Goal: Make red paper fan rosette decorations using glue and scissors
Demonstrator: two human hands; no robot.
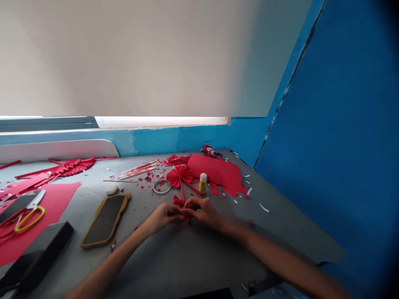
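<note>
A yellow glue stick with a white cap (203, 184) stands upright on the grey table (286, 224). On its near side, slightly left, the left hand (165, 216) and the right hand (205, 211) meet, their fingertips narrowed together on a small crumpled red paper piece (178, 202). Just left of the glue stick lies a round pleated red paper fan (178, 174); one of its stems points toward the hands. Behind the glue stick is a wide red paper sheet (215, 170). To its right, the table offers the most room, up to the slanting edge, with some thin white paper strips (263, 207) lying there. To its left, a white tape ring (161, 192) and, farther, a dark phone in a mustard-yellow case (104, 220) make the room smaller. Blur and fingers hide much of the red paper piece; I cannot tell whether it touches the stem. Far left of the glue stick, red-and-yellow-handled scissors (35, 201) and a black box (46, 249) are cut off by the view's border.
</note>
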